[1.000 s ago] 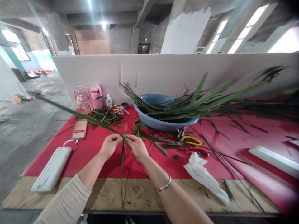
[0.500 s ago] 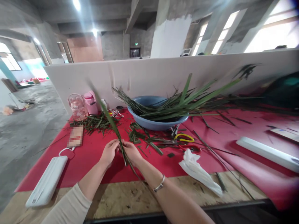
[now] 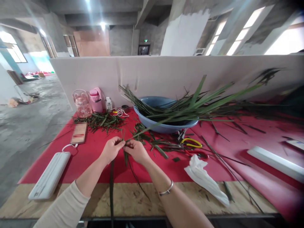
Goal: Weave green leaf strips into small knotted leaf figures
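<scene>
Half a second ago one long end of the leaf strip (image 3: 110, 180) stood up and away from the blue basin (image 3: 163, 126); now that end hangs down past the near table edge, and another thin blade runs from the pinch out toward the basin. Both hands have stayed in front of the basin, over the red cloth (image 3: 95, 155). The left hand (image 3: 111, 150) and right hand (image 3: 136, 150) meet fingertip to fingertip, each pinched narrowly on the strip where it is folded. The strip is narrow, dark green and glossy, with a small loop standing above the fingers and two tails dropping below them. Yellow-handled scissors (image 3: 193, 142) and a crumpled white tissue (image 3: 204, 179) lie right of the hands, nearer than the basin, which holds a sheaf of long leaves (image 3: 201, 106).
</scene>
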Demonstrator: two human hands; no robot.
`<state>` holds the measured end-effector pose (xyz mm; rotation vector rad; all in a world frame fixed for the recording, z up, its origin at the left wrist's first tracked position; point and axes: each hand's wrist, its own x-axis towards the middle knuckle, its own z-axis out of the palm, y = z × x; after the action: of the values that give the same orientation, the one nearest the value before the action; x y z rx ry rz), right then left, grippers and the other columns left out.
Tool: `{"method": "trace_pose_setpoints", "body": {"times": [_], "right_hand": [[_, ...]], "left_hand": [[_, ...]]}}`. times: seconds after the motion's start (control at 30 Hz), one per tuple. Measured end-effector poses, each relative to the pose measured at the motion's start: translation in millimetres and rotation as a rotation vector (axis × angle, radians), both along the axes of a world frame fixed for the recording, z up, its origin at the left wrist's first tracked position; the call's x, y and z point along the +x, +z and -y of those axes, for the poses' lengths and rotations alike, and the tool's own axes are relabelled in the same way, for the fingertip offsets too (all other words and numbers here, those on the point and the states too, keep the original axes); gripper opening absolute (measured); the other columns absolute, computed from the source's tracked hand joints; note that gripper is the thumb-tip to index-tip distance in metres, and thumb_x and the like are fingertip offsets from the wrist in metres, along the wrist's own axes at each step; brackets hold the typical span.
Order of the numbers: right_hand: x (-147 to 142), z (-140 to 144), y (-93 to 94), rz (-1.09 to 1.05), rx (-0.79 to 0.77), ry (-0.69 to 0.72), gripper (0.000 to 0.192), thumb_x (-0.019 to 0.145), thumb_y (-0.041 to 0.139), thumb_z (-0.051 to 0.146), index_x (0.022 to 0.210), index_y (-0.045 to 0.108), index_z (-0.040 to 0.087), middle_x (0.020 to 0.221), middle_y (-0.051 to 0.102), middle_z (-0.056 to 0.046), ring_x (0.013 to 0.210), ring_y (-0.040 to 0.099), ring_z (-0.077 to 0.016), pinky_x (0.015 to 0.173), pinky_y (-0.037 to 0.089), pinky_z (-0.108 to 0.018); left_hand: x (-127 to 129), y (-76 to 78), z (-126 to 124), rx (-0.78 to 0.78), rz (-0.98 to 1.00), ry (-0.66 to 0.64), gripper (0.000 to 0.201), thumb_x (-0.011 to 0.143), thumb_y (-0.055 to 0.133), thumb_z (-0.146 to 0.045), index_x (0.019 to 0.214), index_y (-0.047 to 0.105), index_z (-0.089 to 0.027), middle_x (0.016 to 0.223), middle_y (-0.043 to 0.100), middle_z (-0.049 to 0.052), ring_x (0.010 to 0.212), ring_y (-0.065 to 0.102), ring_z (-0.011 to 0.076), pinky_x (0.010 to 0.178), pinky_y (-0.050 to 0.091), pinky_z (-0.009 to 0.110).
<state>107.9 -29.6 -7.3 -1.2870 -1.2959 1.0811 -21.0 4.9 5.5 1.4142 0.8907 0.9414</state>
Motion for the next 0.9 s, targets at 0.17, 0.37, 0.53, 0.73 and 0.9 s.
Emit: {"method": "trace_pose_setpoints", "body": {"times": [0.17, 0.37, 0.53, 0.73, 0.9], "right_hand": [[3.4, 15.8, 12.5, 0.375, 0.146, -0.030, 0.036, 0.071, 0.053, 0.042, 0.047, 0.043, 0.017, 0.041, 0.036, 0.005, 0.041, 0.029, -0.0064, 0.043, 0.022, -0.022], [27.7, 30.3, 74.1, 0.793, 0.506, -0.116, 0.029, 0.080, 0.044, 0.031, 0.057, 0.053, 0.018, 0.060, 0.054, -0.004, 0.060, 0.045, -0.0129, 0.060, 0.031, -0.025], [44.2, 0.4, 100.4, 0.847, 0.037, 0.233, 0.030, 0.072, 0.056, 0.033, 0.047, 0.055, 0.017, 0.046, 0.053, -0.002, 0.050, 0.050, -0.0132, 0.053, 0.033, -0.024], [52.4, -0.1, 78.7, 0.251, -0.446, 0.631, 0.025, 0.064, 0.062, 0.039, 0.057, 0.055, 0.015, 0.039, 0.047, 0.005, 0.035, 0.039, -0.0070, 0.040, 0.028, -0.020], [32.5, -8.3, 33.4, -0.423, -0.213, 0.186, 0.025, 0.074, 0.049, 0.041, 0.086, 0.051, 0.019, 0.040, 0.027, 0.012, 0.032, 0.016, -0.0043, 0.036, 0.018, -0.018]], "left_hand": [[-5.6, 20.2, -14.4, 0.023, -0.193, -0.040, 0.020, 0.062, 0.063, -0.034, 0.061, 0.054, -0.016, 0.047, 0.043, -0.007, 0.042, 0.031, 0.0052, 0.045, 0.024, 0.020], [-6.8, 10.0, -9.8, 0.042, -0.190, -0.073, 0.021, 0.065, 0.060, -0.035, 0.060, 0.053, -0.015, 0.048, 0.043, -0.006, 0.043, 0.032, 0.0053, 0.046, 0.025, 0.020], [-5.9, -0.9, -1.2, -0.007, -0.082, -0.220, 0.021, 0.067, 0.060, -0.034, 0.064, 0.053, -0.015, 0.050, 0.045, -0.006, 0.044, 0.034, 0.0048, 0.047, 0.027, 0.019], [-14.7, 0.4, -6.1, -0.033, 0.004, -0.257, 0.021, 0.065, 0.063, -0.034, 0.071, 0.056, -0.014, 0.057, 0.052, -0.003, 0.049, 0.041, 0.0055, 0.048, 0.029, 0.019], [-2.0, -1.8, -6.5, -0.143, 0.064, -0.127, 0.026, 0.062, 0.064, -0.038, 0.068, 0.053, -0.016, 0.041, 0.038, -0.009, 0.034, 0.024, 0.0031, 0.038, 0.017, 0.019]]}}
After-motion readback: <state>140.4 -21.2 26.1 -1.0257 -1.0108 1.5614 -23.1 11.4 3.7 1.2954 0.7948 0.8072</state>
